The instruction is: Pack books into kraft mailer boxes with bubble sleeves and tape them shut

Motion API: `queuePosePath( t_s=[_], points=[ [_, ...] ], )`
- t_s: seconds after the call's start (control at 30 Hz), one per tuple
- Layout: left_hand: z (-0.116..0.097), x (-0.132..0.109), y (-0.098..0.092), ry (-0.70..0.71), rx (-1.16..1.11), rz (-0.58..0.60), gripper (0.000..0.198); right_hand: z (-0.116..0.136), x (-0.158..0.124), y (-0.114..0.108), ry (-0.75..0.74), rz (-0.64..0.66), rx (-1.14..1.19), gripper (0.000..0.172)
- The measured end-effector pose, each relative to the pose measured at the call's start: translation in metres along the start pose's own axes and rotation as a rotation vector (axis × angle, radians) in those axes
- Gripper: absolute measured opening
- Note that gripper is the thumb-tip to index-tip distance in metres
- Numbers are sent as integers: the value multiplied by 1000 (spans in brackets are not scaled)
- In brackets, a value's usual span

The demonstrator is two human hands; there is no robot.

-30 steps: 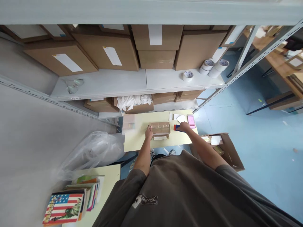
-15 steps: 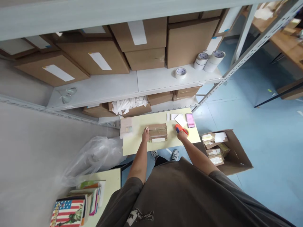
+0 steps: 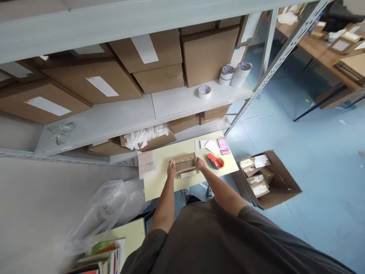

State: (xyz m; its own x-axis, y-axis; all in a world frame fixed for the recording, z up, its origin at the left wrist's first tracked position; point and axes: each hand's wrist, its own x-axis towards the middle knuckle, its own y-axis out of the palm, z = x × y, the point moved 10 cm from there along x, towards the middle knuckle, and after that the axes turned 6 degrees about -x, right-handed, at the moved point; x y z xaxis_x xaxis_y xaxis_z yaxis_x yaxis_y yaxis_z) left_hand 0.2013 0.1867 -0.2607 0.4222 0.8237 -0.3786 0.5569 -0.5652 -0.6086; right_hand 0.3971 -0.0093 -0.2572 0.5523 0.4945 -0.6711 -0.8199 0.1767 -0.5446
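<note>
A small brown cardboard parcel lies on a pale yellow table. My left hand presses against its left end and my right hand grips its right end, so both hands hold the parcel between them. A red and blue tape dispenser lies on the table just right of my right hand, free of it. Some white papers and a pink item rest at the table's far right corner.
Grey metal shelving stands behind the table with large cardboard boxes and tape rolls. An open carton of packets sits on the blue floor to the right. A clear plastic bag and a book stack are to the left.
My right hand set down the tape dispenser on the table and moved left onto the parcel's right end. My left hand stayed on the parcel. The view shifted.
</note>
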Motion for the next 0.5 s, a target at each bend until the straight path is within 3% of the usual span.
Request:
queuePosePath(
  t_s=[0.1,0.2,0.3,0.4,0.5],
  points=[
    [2,2,4,-37,-64,35,56,5,0,0,12,-34,-21,51],
    [0,3,9,-87,-165,148,51,15,-4,-10,22,-107,17,56],
    [0,5,2,-167,-224,241,56,26,-14,-14,51,-135,55,52],
    [0,13,-26,-159,-219,166,63,33,-28,-19,60,-182,147,57],
    [-2,16,-49,-73,-282,33,57,31,-41,-28,17,-310,294,64]
  ],
)
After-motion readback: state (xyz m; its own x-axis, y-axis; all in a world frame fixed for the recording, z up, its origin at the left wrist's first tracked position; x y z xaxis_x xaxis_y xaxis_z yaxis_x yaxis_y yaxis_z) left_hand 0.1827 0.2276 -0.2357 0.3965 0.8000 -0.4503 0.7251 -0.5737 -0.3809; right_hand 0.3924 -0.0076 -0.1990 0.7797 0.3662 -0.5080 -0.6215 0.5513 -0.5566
